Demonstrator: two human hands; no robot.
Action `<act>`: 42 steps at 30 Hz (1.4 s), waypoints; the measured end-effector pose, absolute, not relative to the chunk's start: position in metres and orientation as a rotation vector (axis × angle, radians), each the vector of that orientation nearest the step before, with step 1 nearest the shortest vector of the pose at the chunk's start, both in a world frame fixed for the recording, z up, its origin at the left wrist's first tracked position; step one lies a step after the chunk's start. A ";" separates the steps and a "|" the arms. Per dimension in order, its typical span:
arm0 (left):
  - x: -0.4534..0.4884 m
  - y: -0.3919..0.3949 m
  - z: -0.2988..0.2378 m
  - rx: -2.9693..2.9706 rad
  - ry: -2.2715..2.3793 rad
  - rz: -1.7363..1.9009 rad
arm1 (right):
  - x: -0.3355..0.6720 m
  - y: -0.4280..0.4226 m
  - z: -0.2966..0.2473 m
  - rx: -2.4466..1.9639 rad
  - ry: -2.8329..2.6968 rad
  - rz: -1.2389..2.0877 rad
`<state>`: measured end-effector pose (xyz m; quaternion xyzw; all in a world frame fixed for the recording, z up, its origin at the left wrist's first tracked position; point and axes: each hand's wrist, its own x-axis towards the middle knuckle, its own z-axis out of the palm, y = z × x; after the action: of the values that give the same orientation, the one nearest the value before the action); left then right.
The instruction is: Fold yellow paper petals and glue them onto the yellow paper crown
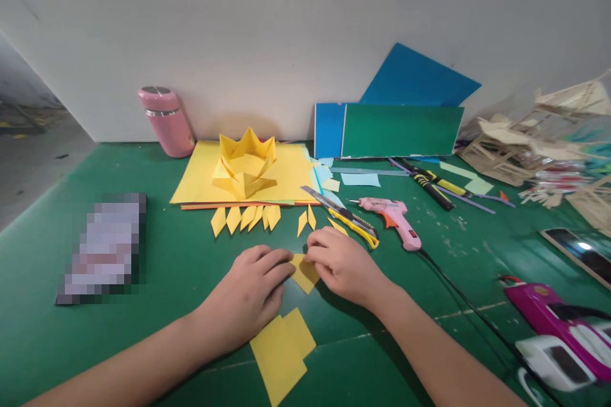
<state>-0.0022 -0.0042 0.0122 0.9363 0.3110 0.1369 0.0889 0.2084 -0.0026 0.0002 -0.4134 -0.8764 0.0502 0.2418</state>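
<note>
My left hand (248, 296) and my right hand (337, 264) meet over a small yellow paper square (304, 273) lying on the green table (157, 267). Both hands pinch and press its edges with curled fingers. Just below my left hand lie two loose yellow paper squares (282, 351). Beyond the hands, several folded yellow paper petals (245, 218) sit in a row. Behind them a yellow folded paper crown (245, 162) rests on a stack of yellow sheets (200, 181).
A yellow utility knife (346, 218) and a pink glue gun (391, 219) with its black cord lie right of the hands. A pink bottle (166, 121), blue and green card sheets (401, 130), wooden stick models (534, 140), a phone (577, 254) and a blurred object (105, 248) surround them.
</note>
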 end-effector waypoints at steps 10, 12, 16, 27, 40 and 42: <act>-0.005 -0.003 0.011 2.823 0.849 0.447 | 0.201 -0.004 -0.002 -1.246 -2.085 0.301; -0.005 -0.003 0.011 2.835 0.846 0.442 | 0.197 -0.005 -0.002 -1.303 -2.095 0.375; -0.005 -0.004 0.012 2.836 0.858 0.401 | 0.194 -0.004 -0.003 -1.378 -2.042 0.478; -0.001 -0.007 0.010 2.827 0.943 0.327 | 0.194 -0.006 -0.001 -1.336 -2.057 0.491; -0.001 -0.005 0.011 2.807 0.952 0.317 | 0.201 -0.004 -0.005 -1.083 -2.306 0.279; 0.000 -0.006 0.012 2.791 0.968 0.314 | 0.202 -0.004 -0.004 -1.071 -2.296 0.297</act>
<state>-0.0003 -0.0061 0.0120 0.9361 0.3245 0.1053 0.0852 0.2021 -0.0038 -0.0042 -0.4018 -0.8610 0.1113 0.2911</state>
